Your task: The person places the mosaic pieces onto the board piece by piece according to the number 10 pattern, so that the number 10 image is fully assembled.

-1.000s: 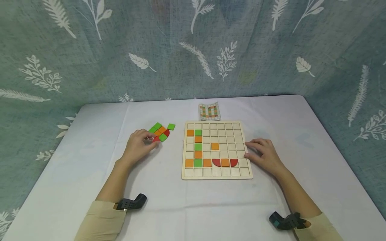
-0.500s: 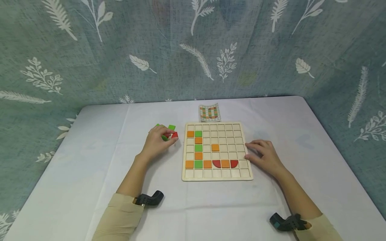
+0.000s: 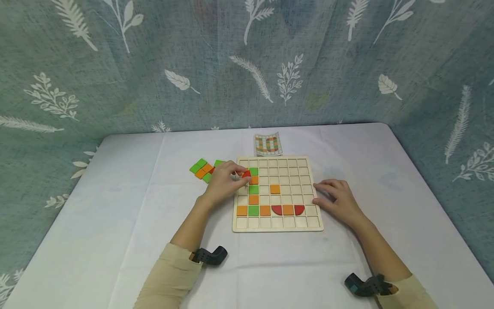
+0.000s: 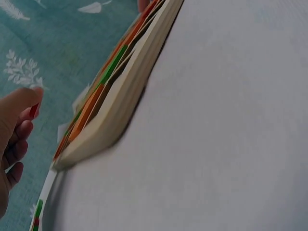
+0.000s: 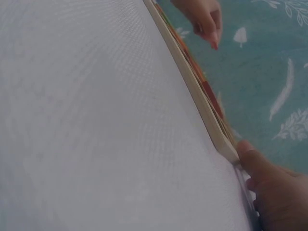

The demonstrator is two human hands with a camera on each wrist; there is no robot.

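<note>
Above the upper left of a wooden grid board [image 3: 278, 230], my left hand [image 3: 224, 182] pinches a red tile [image 3: 246, 174] between thumb and fingers. In the left wrist view, the red tile [image 4: 33, 110] shows at the fingertips, raised above the board. Orange square tiles [image 3: 275, 189], green square tiles [image 3: 253, 189] and red curved-edged tiles [image 3: 299, 210] lie in some of the board's cells. My right hand [image 3: 339, 201] touches the board's right edge with its thumb and fingertips; in the right wrist view the thumb [image 5: 255, 161] rests at the board's corner.
A small pile of loose green and orange tiles [image 3: 200, 168] lies left of the board, partly behind my left hand. A printed pattern card [image 3: 268, 144] lies just beyond the board. White cloth [image 3: 278, 266] covers the table, with a patterned curtain [image 3: 216, 64] behind.
My left hand has gone from the tile pile, rightward to the board's upper left, carrying the red tile. The right hand has stayed at the board's right edge.
</note>
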